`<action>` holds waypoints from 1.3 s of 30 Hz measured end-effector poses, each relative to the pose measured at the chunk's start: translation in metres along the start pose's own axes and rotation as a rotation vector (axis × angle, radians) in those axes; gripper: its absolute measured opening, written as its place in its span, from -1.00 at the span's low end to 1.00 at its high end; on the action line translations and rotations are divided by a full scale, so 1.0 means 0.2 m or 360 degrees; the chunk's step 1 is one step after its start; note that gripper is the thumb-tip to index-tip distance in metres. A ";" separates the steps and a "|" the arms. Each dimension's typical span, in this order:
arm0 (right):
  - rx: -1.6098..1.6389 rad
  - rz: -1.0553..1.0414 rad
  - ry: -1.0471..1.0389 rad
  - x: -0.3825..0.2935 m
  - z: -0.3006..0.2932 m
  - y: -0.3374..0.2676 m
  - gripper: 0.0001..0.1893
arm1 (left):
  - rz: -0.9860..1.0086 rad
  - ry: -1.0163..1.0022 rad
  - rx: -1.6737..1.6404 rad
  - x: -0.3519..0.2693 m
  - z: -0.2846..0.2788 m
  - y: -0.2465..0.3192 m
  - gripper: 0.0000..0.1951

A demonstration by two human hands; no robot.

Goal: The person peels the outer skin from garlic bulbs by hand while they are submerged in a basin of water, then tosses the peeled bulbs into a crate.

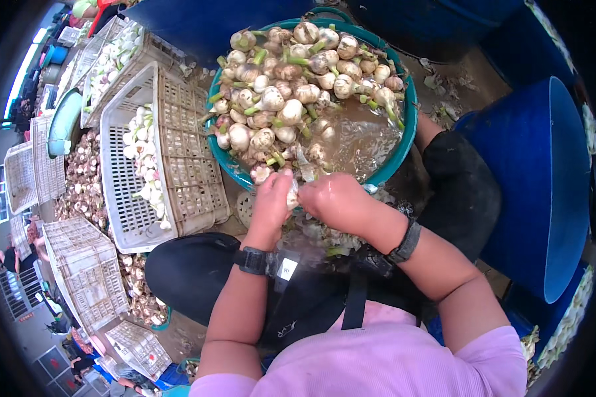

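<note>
My left hand (273, 201) grips a white garlic bulb (292, 194) over the near rim of a teal plastic tub (411, 129). Pressed against the bulb's right side is my right hand (335, 201), its fingers curled in; whether they pinch a piece of skin is hidden. Unpeeled garlic bulbs (273, 99) with short green stems are heaped in the tub, partly in brownish water (362, 134). Below my hands, between my knees, lie loose garlic skins (323, 235).
Left of the tub stands a white plastic crate (129, 233) holding peeled garlic (146, 164). More crates (87, 268) and garlic piles (82, 183) lie farther left. A large blue plastic barrel (521, 188) is at my right. Other people (12, 258) are at the far left.
</note>
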State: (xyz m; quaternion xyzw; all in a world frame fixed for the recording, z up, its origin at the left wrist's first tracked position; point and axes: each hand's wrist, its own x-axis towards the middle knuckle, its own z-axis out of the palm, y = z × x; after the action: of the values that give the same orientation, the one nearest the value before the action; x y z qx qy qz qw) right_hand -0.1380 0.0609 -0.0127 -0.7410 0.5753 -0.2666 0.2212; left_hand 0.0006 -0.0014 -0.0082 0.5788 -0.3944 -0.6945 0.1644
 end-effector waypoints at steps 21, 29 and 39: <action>0.1725 0.1407 -0.0169 -0.08 0.09 0.14 -0.87 | 0.1092 -0.0372 0.1009 -0.02 0.03 -0.01 -0.70; 0.2873 0.1157 0.0143 -0.10 0.01 0.08 -0.83 | 0.1737 -0.0205 0.1567 -0.03 0.00 -0.07 -0.65; 0.0180 0.0537 -0.0775 -0.29 0.01 0.04 -0.76 | 0.0404 0.0040 -0.0845 0.04 -0.06 -0.04 -0.84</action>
State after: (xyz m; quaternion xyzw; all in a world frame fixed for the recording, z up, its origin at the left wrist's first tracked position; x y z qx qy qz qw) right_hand -0.1536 0.1149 -0.0274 -0.6636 0.6047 -0.0722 0.4346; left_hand 0.0105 -0.0067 -0.0197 0.4702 -0.2660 -0.7401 0.4005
